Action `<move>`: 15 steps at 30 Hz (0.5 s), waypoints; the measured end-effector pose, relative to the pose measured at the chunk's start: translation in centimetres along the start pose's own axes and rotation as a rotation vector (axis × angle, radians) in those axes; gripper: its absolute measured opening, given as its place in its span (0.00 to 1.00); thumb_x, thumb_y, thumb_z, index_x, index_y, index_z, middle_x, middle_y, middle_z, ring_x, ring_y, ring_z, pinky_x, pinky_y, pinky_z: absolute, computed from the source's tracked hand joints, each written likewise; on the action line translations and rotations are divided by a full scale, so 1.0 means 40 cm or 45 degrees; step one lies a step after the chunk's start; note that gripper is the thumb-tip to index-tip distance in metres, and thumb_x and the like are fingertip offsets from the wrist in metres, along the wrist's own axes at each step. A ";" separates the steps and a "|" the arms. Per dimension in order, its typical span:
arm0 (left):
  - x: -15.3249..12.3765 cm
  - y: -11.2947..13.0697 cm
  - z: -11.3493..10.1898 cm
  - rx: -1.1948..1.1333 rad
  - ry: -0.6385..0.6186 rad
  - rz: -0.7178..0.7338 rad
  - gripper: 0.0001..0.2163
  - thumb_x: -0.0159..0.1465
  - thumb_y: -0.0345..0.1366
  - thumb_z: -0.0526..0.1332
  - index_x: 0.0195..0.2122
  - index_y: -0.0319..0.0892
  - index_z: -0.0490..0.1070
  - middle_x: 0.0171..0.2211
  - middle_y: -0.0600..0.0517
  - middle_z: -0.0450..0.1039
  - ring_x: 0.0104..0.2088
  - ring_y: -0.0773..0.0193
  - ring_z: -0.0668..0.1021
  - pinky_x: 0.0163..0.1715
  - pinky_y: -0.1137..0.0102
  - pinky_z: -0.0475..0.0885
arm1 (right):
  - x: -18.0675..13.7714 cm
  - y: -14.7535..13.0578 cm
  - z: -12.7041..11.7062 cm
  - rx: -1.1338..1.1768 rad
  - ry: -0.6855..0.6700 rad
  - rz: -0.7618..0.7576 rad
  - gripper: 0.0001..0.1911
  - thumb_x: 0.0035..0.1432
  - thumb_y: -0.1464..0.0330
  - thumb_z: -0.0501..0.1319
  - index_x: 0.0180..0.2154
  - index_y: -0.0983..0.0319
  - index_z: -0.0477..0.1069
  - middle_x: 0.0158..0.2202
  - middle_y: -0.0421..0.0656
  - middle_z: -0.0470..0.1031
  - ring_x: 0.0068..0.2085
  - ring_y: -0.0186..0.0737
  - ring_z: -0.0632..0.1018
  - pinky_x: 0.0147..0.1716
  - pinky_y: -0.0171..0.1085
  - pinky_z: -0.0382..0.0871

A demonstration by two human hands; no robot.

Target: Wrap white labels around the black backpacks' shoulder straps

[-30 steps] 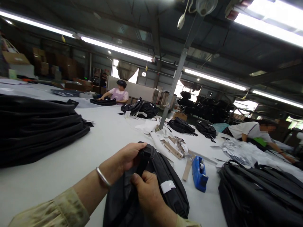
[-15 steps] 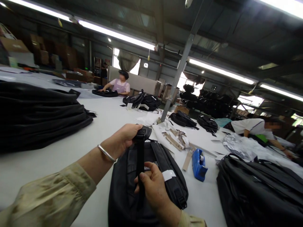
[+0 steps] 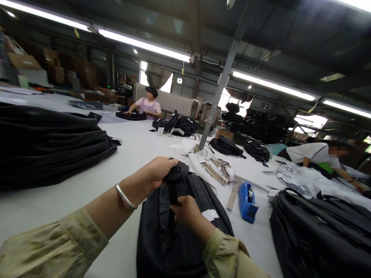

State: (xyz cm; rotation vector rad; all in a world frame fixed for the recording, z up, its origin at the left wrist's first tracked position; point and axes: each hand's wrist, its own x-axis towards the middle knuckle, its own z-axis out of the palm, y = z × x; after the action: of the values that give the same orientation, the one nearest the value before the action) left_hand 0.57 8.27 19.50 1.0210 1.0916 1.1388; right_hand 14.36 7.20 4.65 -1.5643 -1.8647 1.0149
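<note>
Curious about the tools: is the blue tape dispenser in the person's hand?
No, the blue tape dispenser lies on the table; the left hand and right hand grip the black backpack.

Black backpack (image 3: 185, 231), lying flat on white table, strap (image 3: 173, 195) pulled taut

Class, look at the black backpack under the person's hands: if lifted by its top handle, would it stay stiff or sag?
Probably floppy: the backpack lies flat and slack on the table, so likely light too. Its handle bunches inside the left hand, suggesting soft webbing. The strap the right hand pinches would likely dangle.
</note>
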 end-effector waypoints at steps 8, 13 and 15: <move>-0.075 -0.072 -0.079 0.051 -0.123 -0.154 0.14 0.49 0.43 0.70 0.29 0.38 0.73 0.23 0.49 0.76 0.23 0.63 0.75 0.22 0.73 0.69 | 0.018 0.050 -0.020 -0.277 0.136 -0.355 0.09 0.48 0.72 0.62 0.32 0.60 0.81 0.36 0.46 0.80 0.39 0.42 0.78 0.39 0.36 0.68; -0.101 -0.086 -0.133 0.095 -0.147 -0.243 0.14 0.53 0.44 0.70 0.31 0.37 0.74 0.23 0.49 0.76 0.22 0.64 0.75 0.21 0.73 0.70 | 0.007 0.039 0.004 0.410 -0.130 -0.455 0.23 0.47 0.78 0.55 0.43 0.62 0.78 0.38 0.43 0.81 0.39 0.38 0.80 0.42 0.36 0.72; -0.108 -0.087 -0.145 0.096 -0.159 -0.260 0.14 0.54 0.45 0.70 0.31 0.38 0.74 0.23 0.49 0.76 0.22 0.64 0.75 0.22 0.73 0.71 | 0.003 0.032 0.015 0.561 -0.266 -0.418 0.21 0.49 0.75 0.55 0.44 0.63 0.78 0.33 0.43 0.81 0.35 0.38 0.80 0.40 0.37 0.73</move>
State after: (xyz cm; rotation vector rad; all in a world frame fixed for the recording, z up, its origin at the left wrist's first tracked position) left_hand -4.89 3.87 15.61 1.0005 1.1176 0.8649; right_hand 14.64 7.27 3.25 -0.8957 -1.7926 1.3549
